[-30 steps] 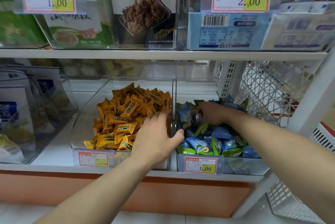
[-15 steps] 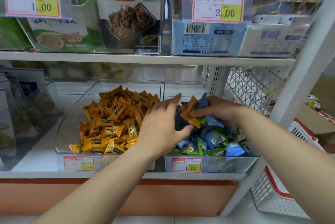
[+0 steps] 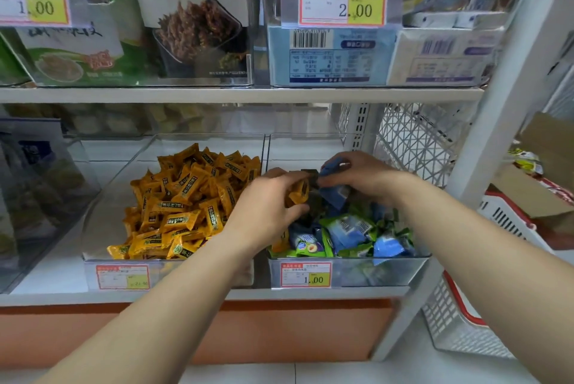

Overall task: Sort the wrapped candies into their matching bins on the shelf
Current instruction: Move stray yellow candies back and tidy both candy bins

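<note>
Your left hand (image 3: 267, 206) was curled round a small orange foil-wrapped candy (image 3: 297, 194), pinching it between thumb and fingers rather than cupping it. That grip hung over the clear plastic right-hand bin (image 3: 382, 271), just inside the divider. So the candy sat above the heap of blue and green wrapped candies (image 3: 348, 231), where it plainly did not belong. Its proper home, the pile of matching orange candies (image 3: 186, 197) in the clear plastic left-hand bin (image 3: 102, 228), lay just left of your grip, across the divider. Your right hand (image 3: 363, 178) met the left almost fingertip to fingertip, its fingers bent round a crumpled blue wrapper (image 3: 333, 165). I judged it was holding the blue sweets aside so the stray could come free cleanly. Whether it gripped one blue candy or several, I could not tell. What remained, by my reckoning, was a short carry leftward and a release over the orange pile.
</note>
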{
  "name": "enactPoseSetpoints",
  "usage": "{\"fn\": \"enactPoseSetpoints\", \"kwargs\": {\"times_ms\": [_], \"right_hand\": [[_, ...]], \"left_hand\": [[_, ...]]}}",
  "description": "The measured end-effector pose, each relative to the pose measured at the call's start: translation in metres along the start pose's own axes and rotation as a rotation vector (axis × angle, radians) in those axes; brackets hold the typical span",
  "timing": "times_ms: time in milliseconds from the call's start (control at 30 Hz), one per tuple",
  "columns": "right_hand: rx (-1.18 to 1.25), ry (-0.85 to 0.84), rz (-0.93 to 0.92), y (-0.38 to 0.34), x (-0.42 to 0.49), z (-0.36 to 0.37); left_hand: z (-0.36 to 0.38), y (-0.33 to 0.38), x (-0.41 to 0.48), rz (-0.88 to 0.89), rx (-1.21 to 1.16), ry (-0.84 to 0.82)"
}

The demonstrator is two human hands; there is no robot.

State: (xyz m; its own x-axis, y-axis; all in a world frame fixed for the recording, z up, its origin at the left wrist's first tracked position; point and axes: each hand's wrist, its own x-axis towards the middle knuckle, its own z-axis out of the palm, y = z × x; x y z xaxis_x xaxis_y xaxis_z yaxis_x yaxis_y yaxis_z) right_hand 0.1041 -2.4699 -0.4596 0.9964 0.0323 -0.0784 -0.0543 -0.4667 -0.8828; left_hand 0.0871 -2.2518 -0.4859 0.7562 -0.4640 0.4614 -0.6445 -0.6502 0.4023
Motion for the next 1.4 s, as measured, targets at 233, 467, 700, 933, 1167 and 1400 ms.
{"fn": "enactPoseSetpoints", "kwargs": {"times_ms": [233,467,700,933,1167,1400], "right_hand": [[-0.53,0.098,-0.06,-0.017,-0.012,0.005],[-0.421,-0.156,-0.238,-0.025,-0.04,0.048],[-0.026,0.012,-0.194,-0.014,-0.035,0.053],[-0.102,-0.011,-0.262,-0.027,-0.04,0.063],[-0.62,-0.093,-0.201,-0.029,-0.041,0.076],[-0.564,-0.039,-0.193,-0.03,-0.034,0.082]], "left_hand": [[-0.012,-0.003,-0.002,0.072,0.097,-0.045],[-0.026,-0.008,-0.004,0.144,0.116,-0.149],[-0.026,-0.011,-0.005,-0.004,-0.147,0.043],[-0.038,-0.009,-0.004,-0.187,-0.341,0.15],[-0.066,-0.038,-0.02,-0.356,-0.038,0.21],[-0.08,-0.04,-0.031,-0.312,0.185,0.088]]}}
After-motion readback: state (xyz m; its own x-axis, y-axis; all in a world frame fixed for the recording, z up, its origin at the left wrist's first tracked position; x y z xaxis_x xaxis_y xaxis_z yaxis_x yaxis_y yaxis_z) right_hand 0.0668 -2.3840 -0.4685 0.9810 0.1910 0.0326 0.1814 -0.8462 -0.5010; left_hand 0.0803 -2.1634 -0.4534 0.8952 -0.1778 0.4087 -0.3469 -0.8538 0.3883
